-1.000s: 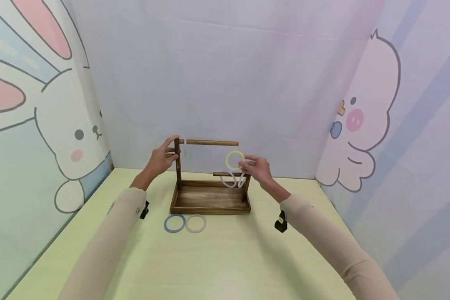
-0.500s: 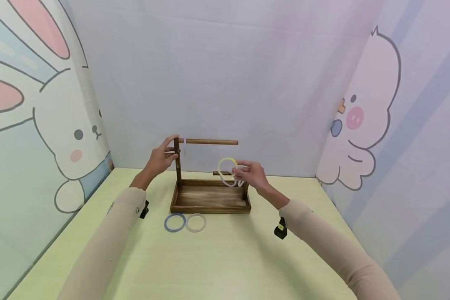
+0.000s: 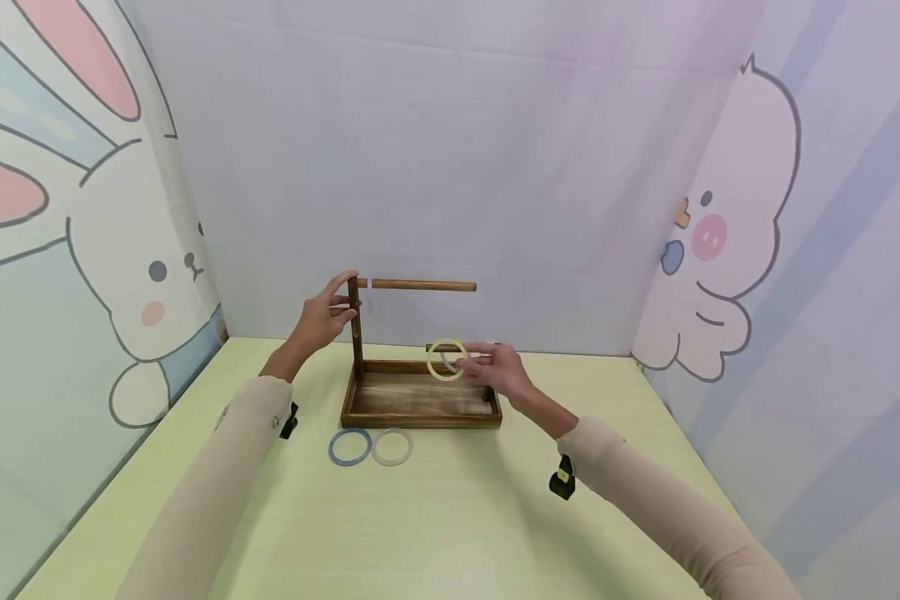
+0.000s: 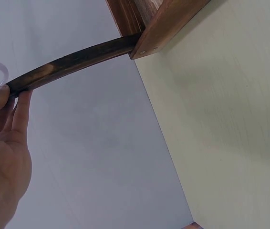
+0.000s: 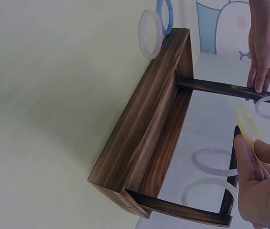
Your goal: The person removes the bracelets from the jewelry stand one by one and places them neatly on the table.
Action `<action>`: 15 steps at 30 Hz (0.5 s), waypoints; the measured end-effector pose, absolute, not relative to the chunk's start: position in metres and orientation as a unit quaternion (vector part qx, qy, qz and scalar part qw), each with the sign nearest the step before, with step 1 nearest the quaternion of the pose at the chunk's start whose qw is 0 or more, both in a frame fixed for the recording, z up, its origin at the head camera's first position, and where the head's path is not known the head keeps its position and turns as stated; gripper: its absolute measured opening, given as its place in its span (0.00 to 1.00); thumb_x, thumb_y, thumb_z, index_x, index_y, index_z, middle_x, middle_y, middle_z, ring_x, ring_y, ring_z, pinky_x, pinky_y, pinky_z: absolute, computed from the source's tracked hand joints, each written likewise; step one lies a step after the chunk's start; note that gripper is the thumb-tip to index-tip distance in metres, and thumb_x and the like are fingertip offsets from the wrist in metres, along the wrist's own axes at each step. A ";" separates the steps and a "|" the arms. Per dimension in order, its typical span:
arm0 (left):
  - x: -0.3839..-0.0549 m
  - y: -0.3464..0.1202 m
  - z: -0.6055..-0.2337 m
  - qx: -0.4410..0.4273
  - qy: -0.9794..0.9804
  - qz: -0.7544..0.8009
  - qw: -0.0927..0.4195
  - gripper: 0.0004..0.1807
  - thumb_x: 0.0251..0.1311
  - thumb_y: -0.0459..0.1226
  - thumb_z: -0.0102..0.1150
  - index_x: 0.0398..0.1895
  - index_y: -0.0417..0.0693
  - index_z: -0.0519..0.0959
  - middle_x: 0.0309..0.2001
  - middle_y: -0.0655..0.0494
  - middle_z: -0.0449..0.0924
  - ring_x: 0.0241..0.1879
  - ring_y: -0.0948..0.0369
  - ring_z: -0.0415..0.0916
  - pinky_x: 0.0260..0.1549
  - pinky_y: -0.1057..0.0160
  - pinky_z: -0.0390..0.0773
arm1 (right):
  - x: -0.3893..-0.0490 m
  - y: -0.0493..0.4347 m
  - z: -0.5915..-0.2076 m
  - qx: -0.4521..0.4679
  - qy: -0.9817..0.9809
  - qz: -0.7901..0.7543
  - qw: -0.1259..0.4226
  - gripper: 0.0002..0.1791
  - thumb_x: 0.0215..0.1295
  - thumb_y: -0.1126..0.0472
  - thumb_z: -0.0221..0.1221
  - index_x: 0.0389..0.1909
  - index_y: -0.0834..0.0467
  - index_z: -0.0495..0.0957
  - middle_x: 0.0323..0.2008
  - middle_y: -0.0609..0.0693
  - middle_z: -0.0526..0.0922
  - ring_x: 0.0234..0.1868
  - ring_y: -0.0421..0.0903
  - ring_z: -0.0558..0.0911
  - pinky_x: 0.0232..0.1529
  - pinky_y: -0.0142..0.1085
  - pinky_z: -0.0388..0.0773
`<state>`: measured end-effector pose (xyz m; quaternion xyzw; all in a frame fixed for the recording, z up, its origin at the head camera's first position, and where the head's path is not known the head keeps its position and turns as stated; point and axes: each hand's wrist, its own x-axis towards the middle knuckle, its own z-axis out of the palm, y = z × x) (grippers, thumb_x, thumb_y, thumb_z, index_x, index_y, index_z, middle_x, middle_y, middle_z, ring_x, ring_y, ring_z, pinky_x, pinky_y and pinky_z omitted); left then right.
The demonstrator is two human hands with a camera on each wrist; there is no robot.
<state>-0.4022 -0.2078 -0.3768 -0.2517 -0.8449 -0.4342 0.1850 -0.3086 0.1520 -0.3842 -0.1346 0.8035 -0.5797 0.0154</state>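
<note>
My right hand pinches a yellow bangle between thumb and fingers. In the right wrist view the yellow bangle is right at the free tip of the wooden stand's lower bar. Two pale bangles, one lavender and one whitish, hang on that bar; in the head view my right hand mostly hides them. My left hand grips the top of the stand's tall post, thumb on one side and fingers on the other. A lavender bangle hangs on the upper bar near this post.
On the table in front of the stand's tray lie a blue bangle and a clear whitish bangle, side by side. A grey-white cloth backdrop rises close behind the stand, with cartoon-printed walls at both sides.
My right hand has moved left and down with the yellow bangle, from above the lower bar to its free end. My left hand stays on the post.
</note>
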 end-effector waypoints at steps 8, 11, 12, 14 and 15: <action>-0.403 -0.209 -0.379 -0.241 -0.849 -0.436 0.175 0.45 0.70 0.22 0.59 0.82 0.66 0.57 0.60 0.31 0.79 0.62 0.39 0.79 0.55 0.44 0.84 | -0.301 0.152 -0.403 -0.122 0.815 -0.565 0.040 0.24 0.73 0.67 0.64 0.67 0.70 0.75 0.47 0.68 0.87 0.47 0.61 0.89 0.46 0.42 0.90; -0.403 -0.209 -0.379 -0.244 -0.848 -0.436 0.179 0.45 0.70 0.22 0.59 0.82 0.65 0.57 0.60 0.31 0.80 0.62 0.39 0.79 0.55 0.44 0.84 | -0.298 0.152 -0.411 -0.114 0.803 -0.582 0.059 0.24 0.71 0.69 0.64 0.65 0.71 0.76 0.48 0.69 0.87 0.49 0.65 0.87 0.51 0.50 0.88; -0.404 -0.209 -0.379 -0.244 -0.847 -0.436 0.180 0.45 0.70 0.22 0.59 0.82 0.66 0.58 0.60 0.31 0.80 0.62 0.39 0.79 0.55 0.44 0.84 | -0.297 0.152 -0.414 -0.116 0.800 -0.585 0.063 0.23 0.71 0.69 0.64 0.65 0.71 0.76 0.48 0.69 0.87 0.49 0.66 0.87 0.51 0.52 0.87; -0.404 -0.208 -0.379 -0.247 -0.845 -0.438 0.184 0.45 0.69 0.22 0.59 0.82 0.66 0.58 0.60 0.31 0.80 0.62 0.39 0.79 0.55 0.44 0.84 | -0.295 0.152 -0.418 -0.117 0.797 -0.588 0.072 0.23 0.71 0.70 0.65 0.64 0.71 0.77 0.47 0.70 0.87 0.48 0.65 0.88 0.53 0.55 0.85; -0.404 -0.208 -0.380 -0.249 -0.844 -0.438 0.184 0.45 0.69 0.22 0.59 0.82 0.66 0.58 0.60 0.31 0.80 0.62 0.39 0.79 0.55 0.44 0.84 | -0.293 0.152 -0.421 -0.119 0.796 -0.589 0.076 0.23 0.70 0.71 0.64 0.64 0.72 0.76 0.47 0.70 0.86 0.48 0.64 0.88 0.53 0.55 0.85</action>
